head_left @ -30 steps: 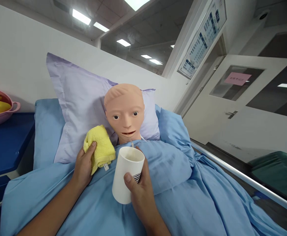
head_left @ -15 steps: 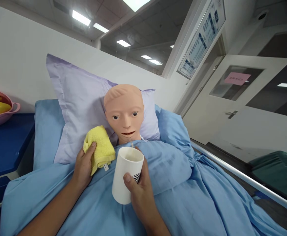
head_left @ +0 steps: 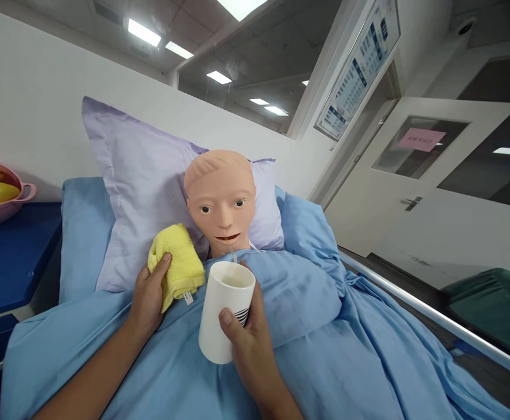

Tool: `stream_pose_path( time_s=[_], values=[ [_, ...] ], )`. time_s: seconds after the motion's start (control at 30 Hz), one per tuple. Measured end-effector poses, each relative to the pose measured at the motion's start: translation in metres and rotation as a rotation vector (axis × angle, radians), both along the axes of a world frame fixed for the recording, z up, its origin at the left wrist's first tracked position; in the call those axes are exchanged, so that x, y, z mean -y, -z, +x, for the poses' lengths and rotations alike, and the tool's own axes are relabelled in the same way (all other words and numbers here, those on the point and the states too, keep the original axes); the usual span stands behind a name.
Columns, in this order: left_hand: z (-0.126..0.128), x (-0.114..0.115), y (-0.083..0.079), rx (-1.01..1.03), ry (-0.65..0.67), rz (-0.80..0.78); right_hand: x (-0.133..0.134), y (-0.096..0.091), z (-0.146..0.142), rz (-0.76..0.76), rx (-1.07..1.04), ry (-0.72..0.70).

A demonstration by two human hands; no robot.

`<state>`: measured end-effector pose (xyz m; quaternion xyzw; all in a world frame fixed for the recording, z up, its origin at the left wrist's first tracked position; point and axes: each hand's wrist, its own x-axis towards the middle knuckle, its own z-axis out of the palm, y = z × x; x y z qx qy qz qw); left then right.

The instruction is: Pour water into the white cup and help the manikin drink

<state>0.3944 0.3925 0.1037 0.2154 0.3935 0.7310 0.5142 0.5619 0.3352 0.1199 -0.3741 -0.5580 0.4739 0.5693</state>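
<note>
My left hand (head_left: 150, 291) grips a folded yellow towel (head_left: 178, 256), thumb on top, beside the neck of a manikin (head_left: 223, 192). A white cup (head_left: 220, 303) with black stripes is in my right hand (head_left: 250, 332), held over the blanket below the manikin's chin. From the cup's rim a thin clear straw (head_left: 235, 255) runs up to the manikin's slightly parted mouth. The manikin's head rests on a lilac pillow (head_left: 136, 175), and a blue blanket (head_left: 307, 361) covers its body up to the neck. My right fingers are partly hidden behind the cup.
On the left, a pink basket (head_left: 30, 191) of fruit stands on a blue-topped cabinet (head_left: 5, 262). A metal bed rail (head_left: 412, 312) runs along the right side. Beyond it are a white door (head_left: 368, 198) and a green covered item (head_left: 495, 309).
</note>
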Motion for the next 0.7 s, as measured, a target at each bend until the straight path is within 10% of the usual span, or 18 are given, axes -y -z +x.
stream_pose_path(
  time_s=[0.47, 0.7],
  values=[
    [-0.001, -0.002, 0.002, -0.004, -0.008, -0.001, -0.001, 0.002, -0.001, 0.017, 0.007, 0.026],
    [0.005, 0.005, -0.007, -0.134, -0.151, 0.059, -0.003, 0.024, 0.007, 0.082, -0.125, 0.339]
  ],
)
